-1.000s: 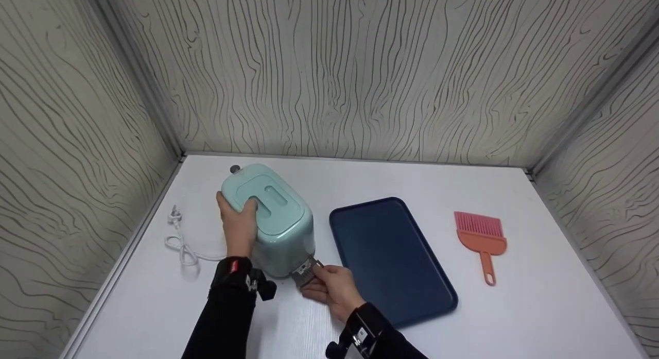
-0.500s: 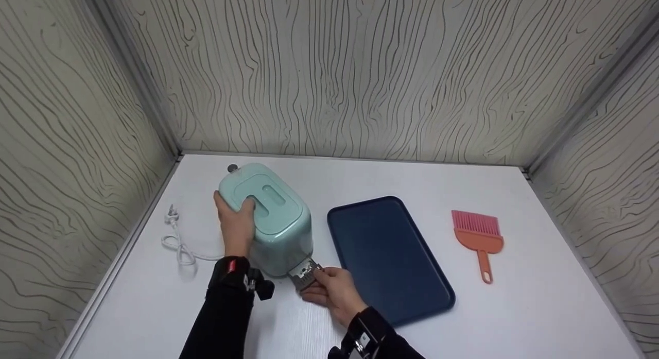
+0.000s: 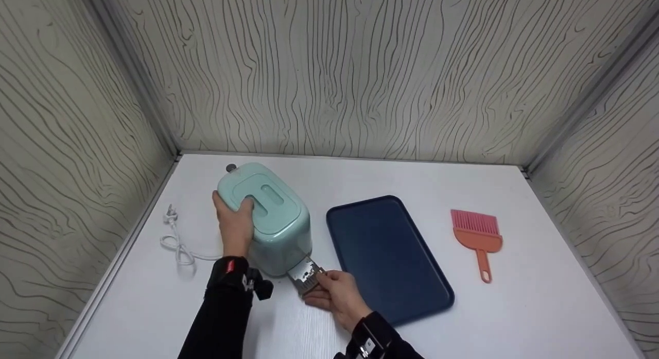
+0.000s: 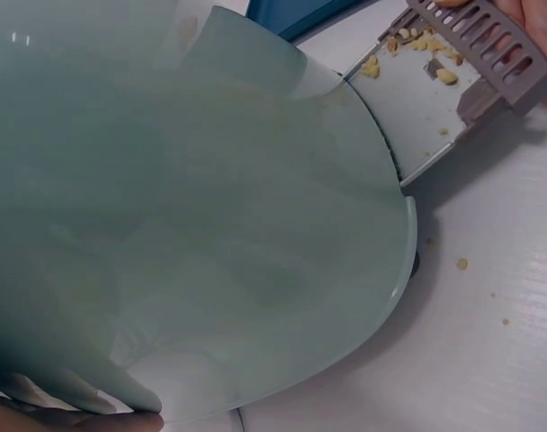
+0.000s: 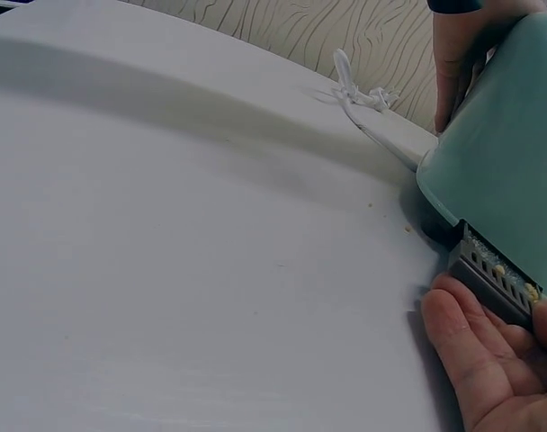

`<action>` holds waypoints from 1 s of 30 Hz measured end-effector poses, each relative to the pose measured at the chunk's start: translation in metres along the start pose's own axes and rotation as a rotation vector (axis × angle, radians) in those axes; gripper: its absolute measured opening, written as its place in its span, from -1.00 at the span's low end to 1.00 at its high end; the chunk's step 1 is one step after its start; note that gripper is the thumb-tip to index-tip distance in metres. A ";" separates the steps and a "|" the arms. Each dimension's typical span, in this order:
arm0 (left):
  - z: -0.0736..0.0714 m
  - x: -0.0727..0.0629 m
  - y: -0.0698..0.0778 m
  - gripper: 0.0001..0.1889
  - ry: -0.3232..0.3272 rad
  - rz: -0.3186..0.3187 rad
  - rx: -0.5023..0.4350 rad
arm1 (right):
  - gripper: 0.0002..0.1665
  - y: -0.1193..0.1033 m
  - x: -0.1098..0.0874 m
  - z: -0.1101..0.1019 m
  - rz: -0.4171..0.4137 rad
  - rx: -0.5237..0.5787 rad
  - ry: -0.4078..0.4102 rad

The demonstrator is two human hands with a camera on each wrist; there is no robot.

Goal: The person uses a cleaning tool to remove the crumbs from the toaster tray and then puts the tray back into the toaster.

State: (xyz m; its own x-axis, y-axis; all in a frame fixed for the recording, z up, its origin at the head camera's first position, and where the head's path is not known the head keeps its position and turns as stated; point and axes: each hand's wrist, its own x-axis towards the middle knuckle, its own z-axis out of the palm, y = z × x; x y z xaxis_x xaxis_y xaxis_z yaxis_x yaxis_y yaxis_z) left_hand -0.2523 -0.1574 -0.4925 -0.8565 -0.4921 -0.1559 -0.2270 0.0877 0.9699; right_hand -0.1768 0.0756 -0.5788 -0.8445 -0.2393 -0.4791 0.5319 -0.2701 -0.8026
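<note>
The toaster (image 3: 285, 248) is standing on the counter (image 3: 422, 178), left of the blue tray (image 3: 386, 256), with its crumb tray (image 3: 305, 273) projecting partway from the low front end. The left hand (image 3: 237, 227) is clamping the toaster, thumb at a recess (image 3: 261, 210) on top and fingers along the side; the right hand (image 3: 340, 296) is pinching the slotted lip (image 4: 489, 49) of the crumb tray, thumb above and fingers below. Yellowish crumbs (image 4: 446, 76) are lying on the metal, mostly near the lip, while a few stray bits (image 4: 462, 264) are dotting the counter. Good handling here would probably mean keeping the crumb tray level and sliding it straight, since tilting or twisting could be spilling the load or jamming the sheet. The left hand should ideally be steadying the toaster against any tug. An even, unhurried pace would be serving best, with the fingers supporting the lip from below.
</note>
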 end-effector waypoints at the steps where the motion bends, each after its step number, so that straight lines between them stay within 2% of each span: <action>1: 0.000 0.000 0.000 0.01 0.001 0.002 0.000 | -0.69 0.000 -0.001 0.000 0.001 -0.003 0.000; 13: 0.000 0.001 0.000 0.01 -0.020 -0.016 -0.004 | -0.71 0.000 -0.010 -0.006 0.007 -0.012 0.001; 23: 0.000 0.000 0.000 0.01 -0.006 -0.001 -0.012 | -0.67 0.000 -0.018 -0.008 -0.008 -0.022 0.003; 30: 0.000 -0.001 0.002 0.01 -0.003 -0.015 0.004 | -0.69 0.001 -0.024 -0.013 -0.018 -0.019 0.003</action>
State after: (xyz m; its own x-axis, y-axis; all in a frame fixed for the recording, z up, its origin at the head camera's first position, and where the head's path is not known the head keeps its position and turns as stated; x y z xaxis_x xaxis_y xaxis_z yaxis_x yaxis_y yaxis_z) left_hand -0.2515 -0.1566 -0.4903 -0.8545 -0.4905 -0.1710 -0.2417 0.0842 0.9667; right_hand -0.1566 0.0930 -0.5720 -0.8543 -0.2321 -0.4651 0.5151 -0.2570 -0.8177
